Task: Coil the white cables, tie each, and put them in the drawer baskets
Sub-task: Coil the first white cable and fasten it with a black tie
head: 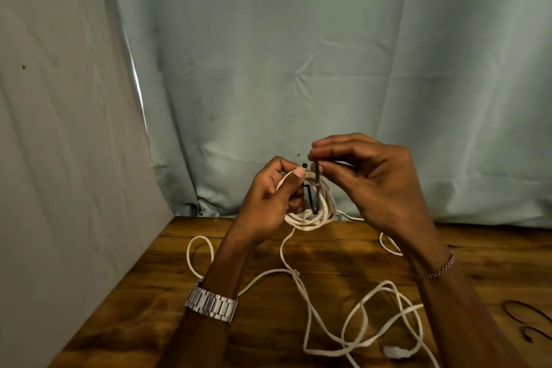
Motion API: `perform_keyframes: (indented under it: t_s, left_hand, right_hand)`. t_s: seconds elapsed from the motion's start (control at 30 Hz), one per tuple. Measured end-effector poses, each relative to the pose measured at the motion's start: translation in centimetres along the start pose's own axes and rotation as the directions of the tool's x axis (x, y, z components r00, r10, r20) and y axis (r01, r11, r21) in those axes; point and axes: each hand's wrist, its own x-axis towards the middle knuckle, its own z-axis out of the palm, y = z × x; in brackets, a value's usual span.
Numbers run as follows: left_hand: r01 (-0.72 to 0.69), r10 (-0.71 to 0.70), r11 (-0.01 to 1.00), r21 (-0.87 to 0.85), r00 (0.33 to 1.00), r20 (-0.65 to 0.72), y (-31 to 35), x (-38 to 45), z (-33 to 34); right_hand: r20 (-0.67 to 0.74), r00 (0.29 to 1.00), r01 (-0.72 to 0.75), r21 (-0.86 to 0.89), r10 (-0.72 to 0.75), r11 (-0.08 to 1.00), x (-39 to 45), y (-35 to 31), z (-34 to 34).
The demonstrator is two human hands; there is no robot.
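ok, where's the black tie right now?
In the head view, center frame, above the wooden table's far edge: the black tie threads through the coiled white cable gripped by the left hand, its upper end pinched by the right hand.

— Where's the white cable (pixel 310 212)?
— Partly coiled, held up above the table edge, a thin black tie (pixel 316 188) threaded through it.
— The rest?
— Loose loops trailing across the wood.
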Motion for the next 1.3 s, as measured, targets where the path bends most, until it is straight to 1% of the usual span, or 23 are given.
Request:
perform_keyframes:
  t_s: [0.1, 0.2, 0.33, 0.37, 0.47, 0.57, 0.63, 0.97, 1.17, 1.3]
  left_hand:
    - [-0.006, 0.006, 0.999, -0.036, 1.000, -0.006, 0.2, 0.0, 0.0]
    - [-0.001, 0.001, 0.998, -0.058, 1.000, -0.001, 0.2, 0.0, -0.1]
    - [-0.001, 0.001, 0.996, -0.086, 1.000, 0.008, 0.4, 0.0, 0.0]
    - [0.001, -0.001, 0.996, -0.086, 1.000, 0.005, 0.4, 0.0, 0.0]
    - [0.010, -0.010, 0.996, -0.093, 1.000, 0.000, 0.6, -0.1, 0.0]
    - [0.020, -0.021, 0.995, -0.099, 1.000, -0.011, 0.9, -0.1, 0.0]
    - [0.019, -0.021, 0.995, -0.102, 1.000, -0.014, 1.2, -0.2, 0.1]
    - [0.013, -0.012, 0.999, -0.050, 1.000, 0.012, 1.5, -0.3, 0.0]
    - [-0.012, 0.011, 0.998, 0.069, 1.000, 0.013, 1.5, -0.3, 0.4]
    - [-0.028, 0.026, 0.994, 0.107, 0.999, 0.026, 1.4, -0.4, 0.8]
  right_hand:
    - [-0.025, 0.999, 0.021, -0.059, -0.023, 0.998, -0.1, 0.4, 0.0]
    - [-0.060, 0.996, 0.067, -0.079, -0.072, 0.995, -0.2, 0.6, 0.3]
    - [-0.109, 0.993, 0.051, 0.002, -0.050, 0.999, -0.2, 0.9, 0.6]
    - [-0.122, 0.991, 0.057, -0.002, -0.057, 0.998, -0.2, 1.0, 0.6]
    - [-0.137, 0.987, 0.080, -0.072, -0.089, 0.994, -0.4, 1.1, 0.6]
    - [-0.141, 0.978, 0.126, -0.171, -0.151, 0.977, -0.6, 1.0, 0.6]
    - [-0.140, 0.975, 0.140, -0.204, -0.170, 0.969, -0.6, 1.1, 0.6]
    - [-0.069, 0.976, 0.184, -0.228, -0.204, 0.956, -0.5, 1.3, 0.2]
    - [0.056, 0.985, 0.175, -0.330, -0.166, 0.928, -0.3, 0.2, -1.0]
    - [0.109, 0.981, 0.191, -0.411, -0.160, 0.891, -0.3, -0.4, -1.7]
